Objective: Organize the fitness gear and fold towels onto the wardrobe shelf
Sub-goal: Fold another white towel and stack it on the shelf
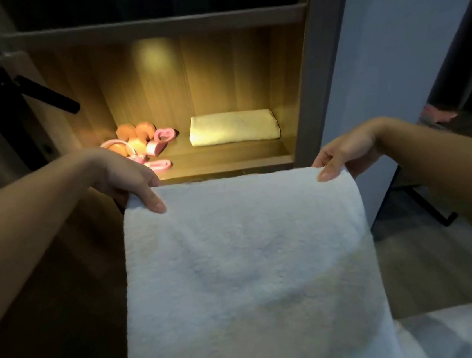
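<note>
A: Starting at the far left, seeing what?

B: Sticking out of the door, a black handle (49, 95). Next, holding up the towel (247, 265) with the left hand (127, 175), fingers (152, 202) grasping its top left corner, thumb in front.

A: And sitting beyond that hand?

B: Resting on the lit shelf (226, 157), at its left end: gear (139, 144), orange and pink, bunched together and partly hidden by the hand. Lying further right on the same shelf, apart from the gear: a folded towel (233, 127), pale yellow, flat.

A: Hanging where, the white one?

B: Hanging in front of the shelf, stretched between both hands and draping down toward the camera.

A: Ending on the right with?

B: Holding the top right corner with the right hand (347, 148), pinching the same way, thumb in front, fingers curling behind the edge.
</note>
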`<control>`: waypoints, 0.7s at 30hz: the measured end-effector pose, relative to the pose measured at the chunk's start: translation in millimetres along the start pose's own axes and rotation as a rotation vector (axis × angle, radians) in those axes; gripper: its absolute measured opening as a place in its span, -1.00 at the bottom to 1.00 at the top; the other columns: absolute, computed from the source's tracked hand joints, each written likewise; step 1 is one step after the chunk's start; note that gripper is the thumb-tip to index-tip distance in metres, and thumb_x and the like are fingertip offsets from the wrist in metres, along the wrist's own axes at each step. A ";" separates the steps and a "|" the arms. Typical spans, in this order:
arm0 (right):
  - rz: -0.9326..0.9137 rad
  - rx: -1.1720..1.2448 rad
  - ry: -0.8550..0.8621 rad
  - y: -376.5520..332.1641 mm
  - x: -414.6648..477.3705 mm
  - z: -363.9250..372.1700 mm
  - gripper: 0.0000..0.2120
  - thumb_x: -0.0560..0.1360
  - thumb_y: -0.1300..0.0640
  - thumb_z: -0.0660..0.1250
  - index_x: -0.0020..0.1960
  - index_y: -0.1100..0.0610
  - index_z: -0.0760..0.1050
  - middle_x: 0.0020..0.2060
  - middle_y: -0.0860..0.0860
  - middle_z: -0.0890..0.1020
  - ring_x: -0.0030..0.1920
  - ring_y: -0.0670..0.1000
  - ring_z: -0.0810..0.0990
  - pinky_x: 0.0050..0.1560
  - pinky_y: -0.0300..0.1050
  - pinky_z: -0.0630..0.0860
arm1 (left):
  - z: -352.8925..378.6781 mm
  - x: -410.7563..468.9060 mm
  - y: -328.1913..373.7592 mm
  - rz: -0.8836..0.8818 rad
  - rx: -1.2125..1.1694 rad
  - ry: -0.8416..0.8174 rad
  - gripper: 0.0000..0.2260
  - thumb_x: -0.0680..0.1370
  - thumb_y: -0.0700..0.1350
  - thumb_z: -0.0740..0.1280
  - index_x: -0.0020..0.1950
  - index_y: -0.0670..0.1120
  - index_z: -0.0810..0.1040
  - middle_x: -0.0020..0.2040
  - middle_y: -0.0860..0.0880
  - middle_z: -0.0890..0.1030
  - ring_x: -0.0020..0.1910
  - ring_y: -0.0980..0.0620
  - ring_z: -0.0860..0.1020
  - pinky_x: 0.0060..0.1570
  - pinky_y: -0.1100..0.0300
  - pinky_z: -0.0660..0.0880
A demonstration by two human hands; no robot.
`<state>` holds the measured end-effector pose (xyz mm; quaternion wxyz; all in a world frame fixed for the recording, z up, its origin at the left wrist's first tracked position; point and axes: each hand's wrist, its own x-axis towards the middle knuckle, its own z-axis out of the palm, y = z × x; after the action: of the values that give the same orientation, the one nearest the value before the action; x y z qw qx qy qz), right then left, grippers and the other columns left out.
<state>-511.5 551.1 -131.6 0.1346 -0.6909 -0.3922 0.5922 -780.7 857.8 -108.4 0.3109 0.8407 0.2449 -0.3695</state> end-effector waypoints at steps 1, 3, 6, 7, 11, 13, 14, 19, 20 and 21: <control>0.028 0.021 -0.002 12.8 13.9 4.1 -0.31 0.30 -0.05 0.59 0.29 0.28 0.50 0.23 0.25 0.57 0.21 0.23 0.58 0.25 0.10 0.51 | 7.8 16.7 -4.2 -0.003 -0.031 -0.025 -0.56 0.37 -0.06 0.55 0.20 -0.14 0.56 0.09 -0.08 0.68 0.06 -0.05 0.66 -0.04 0.17 0.58; 0.094 0.096 0.028 39.7 43.5 14.1 -0.28 0.22 -0.06 0.63 0.24 0.28 0.54 0.20 0.23 0.60 0.15 0.18 0.62 0.18 0.03 0.55 | 24.3 52.0 -15.1 -0.003 -0.119 -0.054 -0.28 0.12 0.01 0.65 0.23 -0.15 0.56 0.11 -0.10 0.68 0.06 -0.06 0.66 -0.06 0.16 0.58; 0.168 0.208 0.156 73.5 79.3 25.4 -0.22 0.15 -0.03 0.67 0.25 0.31 0.53 0.18 0.21 0.61 0.10 0.14 0.62 0.19 -0.01 0.55 | 45.9 100.8 -33.6 -0.016 -0.294 0.054 -0.26 0.08 0.02 0.67 0.20 -0.14 0.56 0.13 -0.15 0.65 0.09 -0.12 0.63 0.04 0.06 0.57; 0.184 0.273 0.224 83.4 89.6 27.9 -0.21 0.16 0.00 0.66 0.27 0.32 0.51 0.17 0.20 0.62 0.10 0.14 0.62 0.16 -0.02 0.56 | 54.2 114.9 -39.2 -0.009 -0.380 0.131 -0.38 0.21 -0.02 0.62 0.20 -0.12 0.54 0.16 -0.15 0.62 0.13 -0.14 0.60 0.12 0.02 0.55; 0.222 0.766 0.577 117.3 136.7 49.8 -0.51 0.42 0.15 0.48 0.27 0.31 0.45 0.11 0.21 0.63 0.05 0.15 0.62 -0.01 0.01 0.58 | 98.8 169.9 -57.3 -0.035 -0.850 0.505 -0.59 0.49 -0.21 0.45 0.27 -0.14 0.38 0.16 -0.17 0.53 0.11 -0.17 0.55 0.02 0.00 0.53; 0.277 0.902 0.743 125.3 165.5 68.7 -0.72 0.54 0.16 0.35 0.17 0.30 0.47 -0.06 0.18 0.63 -0.11 0.13 0.61 -0.13 0.00 0.55 | 121.5 196.7 -60.3 -0.181 -0.967 0.619 -0.48 0.48 -0.08 0.45 0.35 -0.23 0.34 0.26 -0.23 0.50 0.19 -0.23 0.52 0.10 -0.02 0.50; 0.335 0.846 0.834 125.9 178.7 78.6 -0.75 0.58 0.12 0.29 0.16 0.28 0.46 -0.10 0.16 0.61 -0.15 0.13 0.59 -0.14 -0.03 0.52 | 131.5 206.4 -59.4 -0.273 -0.975 0.612 -0.40 0.47 0.02 0.42 0.40 -0.23 0.34 0.32 -0.24 0.47 0.25 -0.25 0.49 0.17 -0.03 0.47; 0.402 0.268 1.194 121.4 210.2 104.4 -0.61 0.68 0.00 0.03 0.35 0.25 0.32 0.21 0.25 0.51 0.20 0.27 0.50 0.18 0.11 0.44 | 165.9 221.8 -51.4 -0.347 -0.746 0.851 -0.56 0.62 0.10 0.20 0.32 -0.21 0.46 0.21 -0.20 0.54 0.15 -0.22 0.52 0.03 0.03 0.44; 0.401 0.279 1.192 119.5 211.0 105.0 -0.61 0.68 -0.01 0.03 0.35 0.25 0.32 0.22 0.25 0.51 0.20 0.27 0.50 0.18 0.10 0.44 | 169.5 220.3 -51.3 -0.326 -0.761 0.894 -0.58 0.62 0.11 0.20 0.32 -0.17 0.46 0.20 -0.19 0.54 0.15 -0.21 0.52 0.06 0.00 0.46; 0.401 0.327 1.184 120.2 212.7 104.0 -0.59 0.67 -0.02 0.04 0.36 0.24 0.32 0.23 0.24 0.51 0.21 0.26 0.50 0.19 0.10 0.44 | 170.4 221.0 -53.5 -0.313 -0.789 0.902 -0.58 0.61 0.12 0.21 0.33 -0.14 0.45 0.22 -0.17 0.54 0.16 -0.20 0.52 0.10 -0.03 0.48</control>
<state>-563.6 592.5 -388.7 0.3184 -0.9311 -0.0194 0.1769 -760.8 814.9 -388.5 0.4064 0.6897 0.5910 0.0993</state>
